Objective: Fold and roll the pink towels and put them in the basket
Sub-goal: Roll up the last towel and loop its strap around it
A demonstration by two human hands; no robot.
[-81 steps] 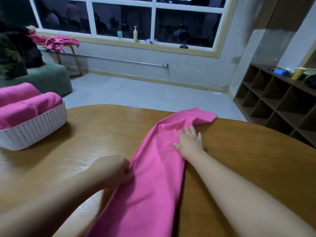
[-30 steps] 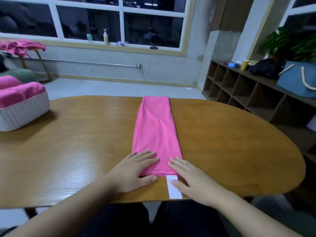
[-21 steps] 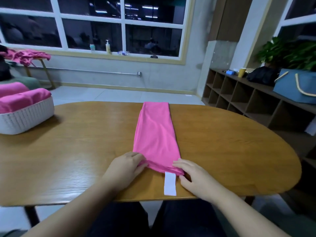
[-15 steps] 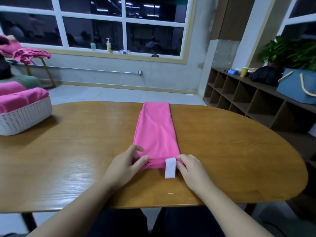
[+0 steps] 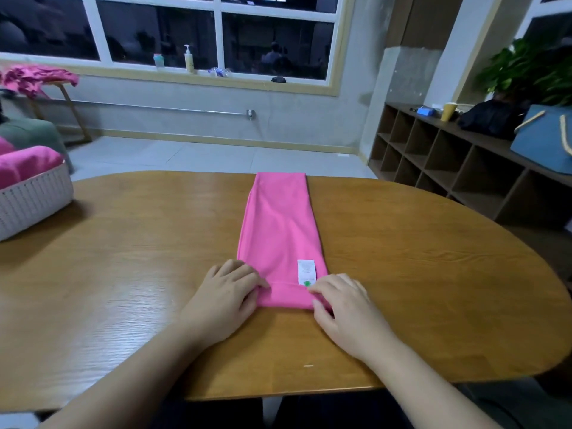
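Observation:
A pink towel [image 5: 278, 224] lies folded into a long narrow strip down the middle of the wooden table [image 5: 139, 258]. Its near end is turned over into a small roll, with a white care label [image 5: 306, 271] lying flat on top just beyond the roll. My left hand [image 5: 227, 294] pinches the roll's left end and my right hand [image 5: 339, 300] pinches its right end. At the far left stands a white woven basket [image 5: 34, 198] holding rolled pink towels [image 5: 26, 164].
More pink cloth [image 5: 37, 77] is piled on a small stand by the window. A green seat [image 5: 31, 134] sits behind the basket. Open cubby shelves [image 5: 448, 162] with a blue bag [image 5: 544, 140] line the right wall. The table's near edge is close to my body.
The towel was straightened into a flat strip, then both hands lifted its near end and turned it over away from me. The label flipped from hanging off the end onto the top.

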